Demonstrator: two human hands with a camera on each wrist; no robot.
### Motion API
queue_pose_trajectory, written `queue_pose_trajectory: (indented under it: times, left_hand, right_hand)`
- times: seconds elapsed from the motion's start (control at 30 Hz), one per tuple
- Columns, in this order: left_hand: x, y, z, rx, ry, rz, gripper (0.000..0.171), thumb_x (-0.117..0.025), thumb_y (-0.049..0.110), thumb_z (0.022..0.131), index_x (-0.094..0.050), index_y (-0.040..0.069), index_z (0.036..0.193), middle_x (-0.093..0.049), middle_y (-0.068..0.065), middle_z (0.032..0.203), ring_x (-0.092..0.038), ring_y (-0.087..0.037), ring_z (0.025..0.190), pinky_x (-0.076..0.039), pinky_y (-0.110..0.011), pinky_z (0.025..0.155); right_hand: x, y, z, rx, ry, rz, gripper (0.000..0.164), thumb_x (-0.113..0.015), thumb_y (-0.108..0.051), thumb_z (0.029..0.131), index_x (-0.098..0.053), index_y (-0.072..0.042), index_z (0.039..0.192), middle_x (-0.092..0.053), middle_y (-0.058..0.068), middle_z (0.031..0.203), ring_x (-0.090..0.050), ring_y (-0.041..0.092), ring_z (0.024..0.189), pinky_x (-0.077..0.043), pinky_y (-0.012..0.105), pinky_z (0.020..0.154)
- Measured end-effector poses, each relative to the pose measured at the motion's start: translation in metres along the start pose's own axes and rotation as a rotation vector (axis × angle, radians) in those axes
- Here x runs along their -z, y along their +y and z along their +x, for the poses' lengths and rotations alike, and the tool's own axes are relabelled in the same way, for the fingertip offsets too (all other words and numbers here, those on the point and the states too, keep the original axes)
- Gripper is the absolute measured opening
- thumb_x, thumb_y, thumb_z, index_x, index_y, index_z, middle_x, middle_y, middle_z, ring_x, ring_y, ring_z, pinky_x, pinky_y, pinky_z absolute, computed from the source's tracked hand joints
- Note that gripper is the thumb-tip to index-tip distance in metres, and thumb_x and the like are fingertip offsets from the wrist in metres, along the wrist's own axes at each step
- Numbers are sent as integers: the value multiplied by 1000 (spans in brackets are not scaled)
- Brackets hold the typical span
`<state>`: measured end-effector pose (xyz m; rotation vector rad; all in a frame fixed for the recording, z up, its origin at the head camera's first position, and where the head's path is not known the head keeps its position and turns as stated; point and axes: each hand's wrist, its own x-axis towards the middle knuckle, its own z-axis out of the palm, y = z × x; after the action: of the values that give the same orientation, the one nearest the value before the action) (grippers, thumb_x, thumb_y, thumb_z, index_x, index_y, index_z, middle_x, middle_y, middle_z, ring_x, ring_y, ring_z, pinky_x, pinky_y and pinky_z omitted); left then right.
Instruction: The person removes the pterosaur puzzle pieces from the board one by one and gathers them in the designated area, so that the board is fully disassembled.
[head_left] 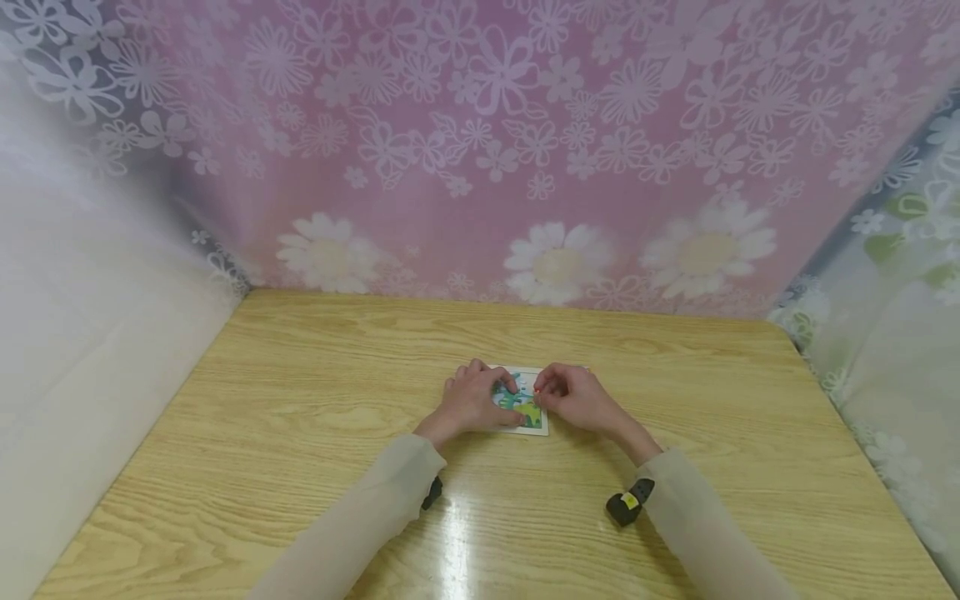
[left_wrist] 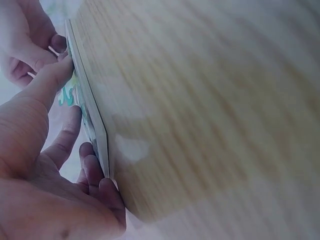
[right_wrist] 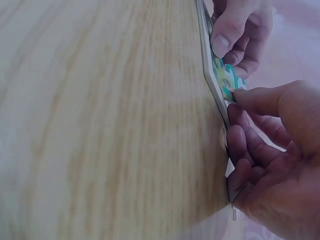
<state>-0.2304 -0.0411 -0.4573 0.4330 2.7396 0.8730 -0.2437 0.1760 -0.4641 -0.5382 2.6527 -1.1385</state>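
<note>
A small picture puzzle in a white-rimmed tray (head_left: 536, 431) lies flat on the table, its picture green, yellow and pale blue. My left hand (head_left: 468, 400) arches over its left side. The thumb and index finger press on the picture, and the other fingers rest at the tray's far left edge. At the right side, my right hand (head_left: 577, 400) pinches a small puzzle piece (right_wrist: 229, 95) between thumb and fingertips, over the picture. Only a bit of red and green shows of that piece; the fingers hide the rest.
The wooden table (head_left: 300, 400) spreads around the tray on all sides. A pink flowered curtain (head_left: 450, 167) hangs along the back edge, with pale cloth (head_left: 97, 292) at the left and flowered cloth (head_left: 892, 333) at the right.
</note>
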Motion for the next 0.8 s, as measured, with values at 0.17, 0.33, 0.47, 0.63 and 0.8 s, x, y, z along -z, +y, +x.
queue_pose_trajectory:
  times: [0.17,0.33,0.47,0.63,0.8]
  left_hand:
    - [1,1,0,11,-3,12,36,-84,49,81,-67,29,107,-51,-6,125,-43,-26,105,-34,-45,90]
    - [1,2,0,18,-3,16,36,-84,49,81,-67,28,105,-51,-7,127,-43,-26,105,-34,-44,89]
    - [0,3,0,27,-3,24,36,-84,49,81,-67,28,105,-51,-6,127,-42,-25,103,-33,-42,88]
    - [1,2,0,14,-6,24,37,-84,49,82,-67,28,107,-51,-6,125,-43,-26,105,-35,-46,91]
    - [2,-1,0,-9,-14,15,38,-84,48,82,-69,27,110,-52,-6,124,-45,-26,106,-36,-48,94]
  right_hand:
    - [-1,0,3,-44,15,-1,8,-69,-14,95,-70,-8,100,-70,4,88,-60,14,77,-47,29,73]
    - [0,-2,5,-71,14,-11,11,-68,-17,96,-71,-8,101,-71,5,89,-61,14,78,-48,31,73]
    - [0,-5,5,-90,17,-22,12,-68,-18,97,-71,-8,101,-71,4,89,-60,14,77,-47,31,73]
    - [1,-5,3,-86,34,11,11,-69,-17,96,-72,-7,100,-71,6,90,-60,15,78,-48,31,74]
    - [2,2,-1,-71,68,65,11,-70,-17,96,-72,-7,100,-73,7,93,-64,12,81,-51,29,76]
